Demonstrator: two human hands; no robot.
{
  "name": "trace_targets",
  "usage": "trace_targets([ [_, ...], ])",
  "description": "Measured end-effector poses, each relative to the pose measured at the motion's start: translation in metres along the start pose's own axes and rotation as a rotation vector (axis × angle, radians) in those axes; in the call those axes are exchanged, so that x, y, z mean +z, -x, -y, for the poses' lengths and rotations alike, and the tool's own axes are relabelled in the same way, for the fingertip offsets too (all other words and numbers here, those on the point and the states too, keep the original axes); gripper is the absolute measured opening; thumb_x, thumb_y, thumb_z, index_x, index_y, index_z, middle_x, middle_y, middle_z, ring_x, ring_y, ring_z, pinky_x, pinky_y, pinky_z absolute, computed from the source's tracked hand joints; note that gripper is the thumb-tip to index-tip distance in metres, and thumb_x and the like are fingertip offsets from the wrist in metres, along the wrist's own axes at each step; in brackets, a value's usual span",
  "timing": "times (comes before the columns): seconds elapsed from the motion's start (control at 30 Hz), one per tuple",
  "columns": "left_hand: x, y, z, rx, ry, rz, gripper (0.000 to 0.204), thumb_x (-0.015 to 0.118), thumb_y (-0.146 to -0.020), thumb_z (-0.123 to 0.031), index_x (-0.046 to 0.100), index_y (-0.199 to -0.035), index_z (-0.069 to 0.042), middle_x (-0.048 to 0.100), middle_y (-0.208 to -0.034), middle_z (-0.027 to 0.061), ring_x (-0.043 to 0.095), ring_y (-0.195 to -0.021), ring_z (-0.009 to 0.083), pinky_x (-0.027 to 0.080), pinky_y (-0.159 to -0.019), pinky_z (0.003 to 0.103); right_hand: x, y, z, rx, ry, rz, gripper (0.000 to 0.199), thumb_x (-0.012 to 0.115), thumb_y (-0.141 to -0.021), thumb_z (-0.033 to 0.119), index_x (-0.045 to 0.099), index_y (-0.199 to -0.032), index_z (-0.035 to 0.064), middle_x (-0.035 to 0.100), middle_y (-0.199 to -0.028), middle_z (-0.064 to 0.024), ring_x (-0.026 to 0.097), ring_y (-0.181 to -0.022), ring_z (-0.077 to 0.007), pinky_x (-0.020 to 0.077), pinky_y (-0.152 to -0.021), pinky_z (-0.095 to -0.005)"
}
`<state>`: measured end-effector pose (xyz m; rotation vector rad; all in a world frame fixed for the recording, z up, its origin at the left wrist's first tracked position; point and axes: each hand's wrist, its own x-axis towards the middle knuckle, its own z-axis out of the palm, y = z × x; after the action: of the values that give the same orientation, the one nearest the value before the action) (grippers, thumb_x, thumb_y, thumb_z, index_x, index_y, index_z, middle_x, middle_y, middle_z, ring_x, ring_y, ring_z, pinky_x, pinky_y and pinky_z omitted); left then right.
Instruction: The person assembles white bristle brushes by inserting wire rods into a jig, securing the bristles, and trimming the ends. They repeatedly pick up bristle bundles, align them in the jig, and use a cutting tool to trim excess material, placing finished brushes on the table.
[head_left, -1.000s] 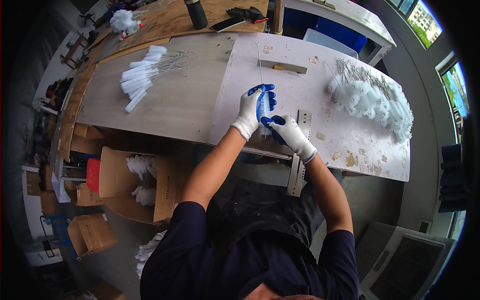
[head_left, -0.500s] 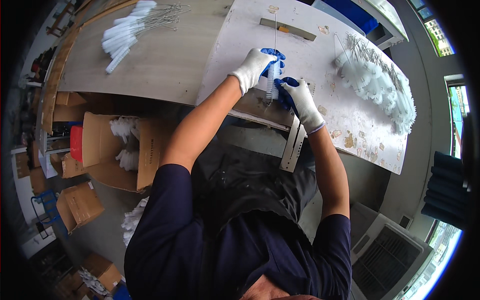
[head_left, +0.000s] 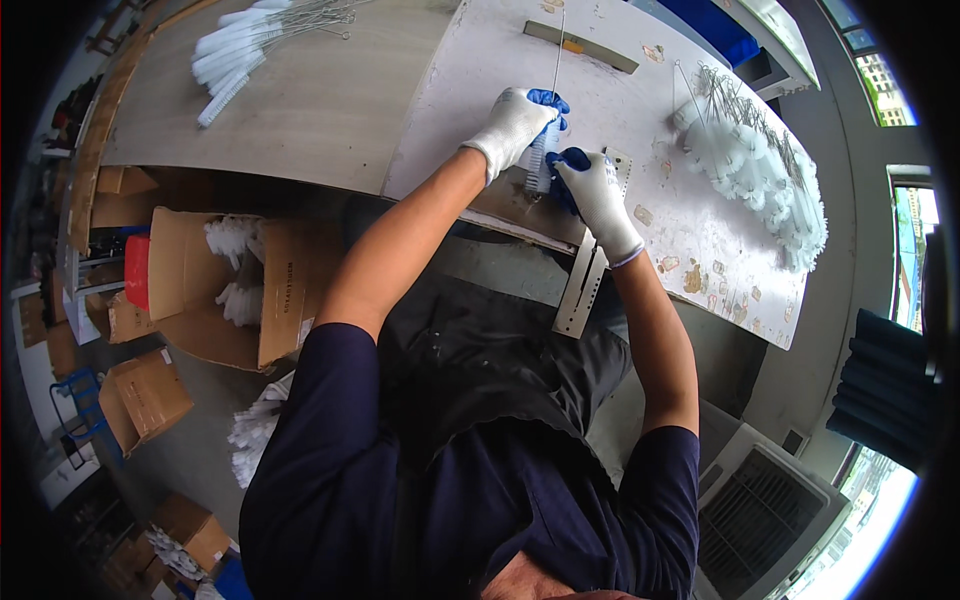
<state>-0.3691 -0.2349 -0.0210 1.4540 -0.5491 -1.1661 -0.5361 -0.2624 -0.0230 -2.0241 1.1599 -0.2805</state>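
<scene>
Both my hands wear white gloves with blue-coated fingers. My left hand (head_left: 522, 125) is closed round the upper part of a bottle brush (head_left: 537, 172) with pale bristles. The brush's thin wire stem sticks up beyond the hand, away from me, and its bristled end points toward me over the table's near edge. My right hand (head_left: 592, 188) is beside the lower bristles, its fingers curled against their right side. Whatever lies between those fingers is hidden. Under the hands, a perforated metal strip (head_left: 580, 300) juts out past the table edge.
A pile of white brushes (head_left: 755, 165) covers the table's right side; more brushes (head_left: 235, 50) lie far left. A flat metal bar (head_left: 582, 46) is beyond my hands. An open cardboard box (head_left: 195, 315) with brushes stands left, below the table (head_left: 440, 120).
The whole view has shifted slightly. Both hands stay at the brush in nearly the same pose, and my left hand keeps its hold.
</scene>
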Motion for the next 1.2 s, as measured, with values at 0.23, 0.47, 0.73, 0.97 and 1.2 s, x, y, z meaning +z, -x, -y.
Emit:
trace_targets([
  [0.23, -0.009, -0.007, 0.011, 0.007, -0.076, -0.009, 0.017, 0.069, -0.089, -0.003, 0.074, -0.104, 0.003, 0.076, -0.096, 0.0135, 0.074, -0.082, 0.0205, 0.058, -0.068, 0.033, -0.024, 0.039, -0.004, -0.631, 0.378, -0.164, 0.036, 0.072, -0.082, 0.02, 0.065, -0.117, 0.011, 0.067, -0.112, -0.0126, 0.066, -0.096, -0.0343, 0.0538, -0.081, -0.0448],
  [0.47, -0.009, -0.016, 0.022, 0.065, -0.096, -0.015, 0.018, 0.077, -0.083, -0.017, 0.078, -0.091, -0.001, 0.076, -0.082, 0.0097, 0.071, -0.068, 0.0173, 0.057, -0.063, 0.032, -0.037, 0.031, 0.013, -1.02, 0.791, 0.08, 0.063, 0.072, -0.083, 0.035, 0.057, -0.137, 0.0063, 0.056, -0.137, -0.0123, 0.059, -0.112, -0.0284, 0.0523, -0.091, -0.0417],
  [0.73, 0.002, 0.007, -0.015, 0.074, -0.452, -0.039, 0.025, 0.076, -0.083, -0.011, 0.074, -0.103, 0.004, 0.076, -0.095, 0.0134, 0.072, -0.082, 0.0201, 0.058, -0.075, 0.032, -0.023, -0.005, 0.017, -1.162, 0.958, 0.235, 0.03, 0.064, -0.086, 0.03, 0.064, -0.107, 0.0076, 0.061, -0.11, -0.0096, 0.062, -0.098, -0.0261, 0.0525, -0.08, -0.0399],
  [0.97, 0.039, -0.013, -0.009, 0.03, -0.591, 0.273, 0.023, 0.073, -0.082, -0.022, 0.078, -0.094, -0.004, 0.078, -0.088, 0.0124, 0.073, -0.078, 0.0222, 0.056, -0.075, 0.034, -0.019, 0.006, 0.007, -1.184, 0.836, 0.106, 0.02, 0.063, -0.088, 0.028, 0.067, -0.089, 0.0092, 0.068, -0.093, -0.0099, 0.068, -0.089, -0.0268, 0.0529, -0.078, -0.0403],
  [1.2, 0.012, 0.05, 0.018, 0.312, -0.202, -0.127, 0.015, 0.062, -0.098, -0.009, 0.074, -0.106, -0.003, 0.073, -0.087, 0.0016, 0.065, -0.07, 0.008, 0.052, -0.061, 0.024, -0.016, 0.033, 0.014, -0.866, 0.958, 0.183, 0.018, 0.061, -0.088, 0.027, 0.072, -0.087, 0.0121, 0.072, -0.08, -0.0065, 0.071, -0.072, -0.0261, 0.052, -0.06, -0.0419],
])
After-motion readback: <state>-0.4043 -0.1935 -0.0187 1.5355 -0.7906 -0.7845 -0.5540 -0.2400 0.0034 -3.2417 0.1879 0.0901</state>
